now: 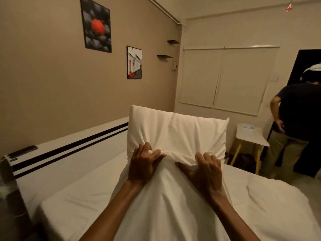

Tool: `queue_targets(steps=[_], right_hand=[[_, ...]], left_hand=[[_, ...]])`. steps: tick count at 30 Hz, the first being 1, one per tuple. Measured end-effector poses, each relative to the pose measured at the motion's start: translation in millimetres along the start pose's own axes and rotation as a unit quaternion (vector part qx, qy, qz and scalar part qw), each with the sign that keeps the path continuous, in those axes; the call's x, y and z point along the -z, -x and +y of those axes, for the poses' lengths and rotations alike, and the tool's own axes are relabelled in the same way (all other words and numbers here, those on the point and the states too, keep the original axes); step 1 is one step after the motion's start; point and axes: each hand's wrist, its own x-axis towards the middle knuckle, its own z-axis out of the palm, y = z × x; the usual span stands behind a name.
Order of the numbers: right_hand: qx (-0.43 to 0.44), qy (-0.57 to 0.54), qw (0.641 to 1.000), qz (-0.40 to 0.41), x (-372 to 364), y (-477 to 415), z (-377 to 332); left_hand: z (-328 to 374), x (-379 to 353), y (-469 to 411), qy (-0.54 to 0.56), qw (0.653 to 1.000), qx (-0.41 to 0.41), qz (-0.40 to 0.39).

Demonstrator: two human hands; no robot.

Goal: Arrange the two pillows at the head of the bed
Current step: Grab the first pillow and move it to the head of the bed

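Observation:
A white pillow [177, 131] stands upright in front of me above the bed [83, 193], which has a white sheet. My left hand [144, 164] and my right hand [205, 171] both clutch bunched white fabric at the pillow's middle, and loose pillowcase cloth hangs down between my forearms. The white headboard [69, 145] with two black stripes runs along the left wall. I see only one pillow; a second one is not in view.
A dark remote-like object [22, 151] lies on the headboard's top ledge. A small white side table with yellow legs [250, 136] stands past the bed's far side. Another person in a dark shirt [295, 119] stands at right by a dark doorway.

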Motion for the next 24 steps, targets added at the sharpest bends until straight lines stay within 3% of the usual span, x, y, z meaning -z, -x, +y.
queue_targets(steps=[14,24], right_hand=[[0.020,-0.080,0.996,-0.031,-188,-74,-156],[-0.022,-0.055,0.997,-0.051,-304,-117,-263]], left_hand=[[-232,-58,-1,-0.013,0.998,0.053,0.011],[-393,-109,-21,0.013,0.999,0.044,-0.005]])
